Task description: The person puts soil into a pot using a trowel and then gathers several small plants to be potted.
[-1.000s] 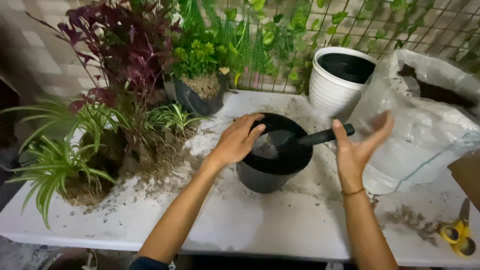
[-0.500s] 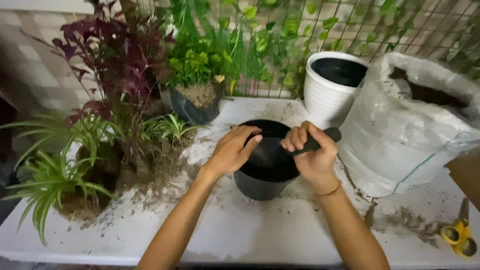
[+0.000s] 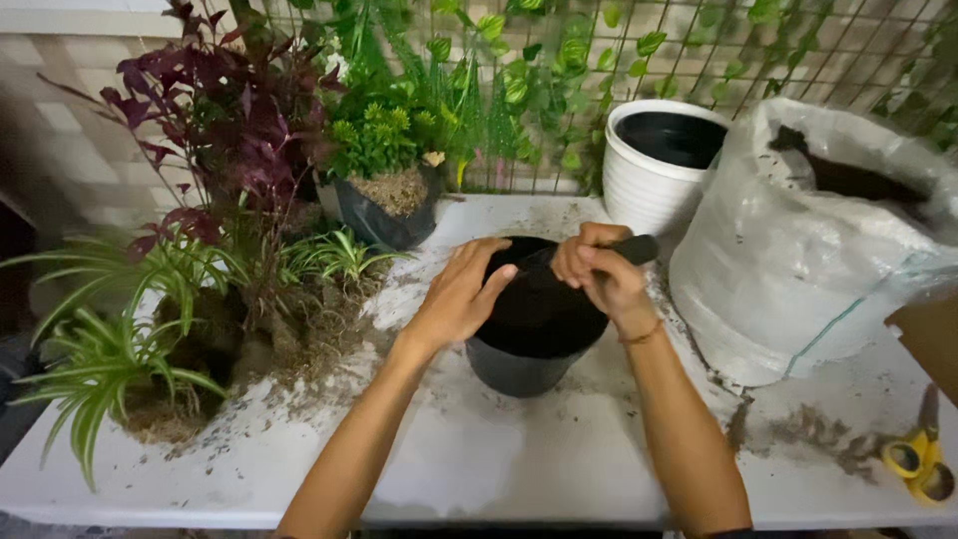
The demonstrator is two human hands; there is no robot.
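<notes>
A black plastic pot (image 3: 524, 359) stands in the middle of the white table (image 3: 479, 469). My left hand (image 3: 454, 296) rests flat on the pot's left rim, fingers apart. Over the pot's right rim my right hand (image 3: 596, 271) is closed around the black handle of a trowel (image 3: 635, 248), whose blade dips into the pot and is mostly hidden in the dark inside.
A white plastic sack of soil (image 3: 818, 230) stands open at the right, with a white ribbed pot (image 3: 654, 175) behind it. Green and purple plants (image 3: 239, 150) with bare root clumps crowd the left. Yellow-handled scissors (image 3: 918, 464) lie at the right edge. Soil is scattered on the table.
My right hand was open beside the pot a second ago; it has closed on the trowel handle. The left hand has stayed on the rim.
</notes>
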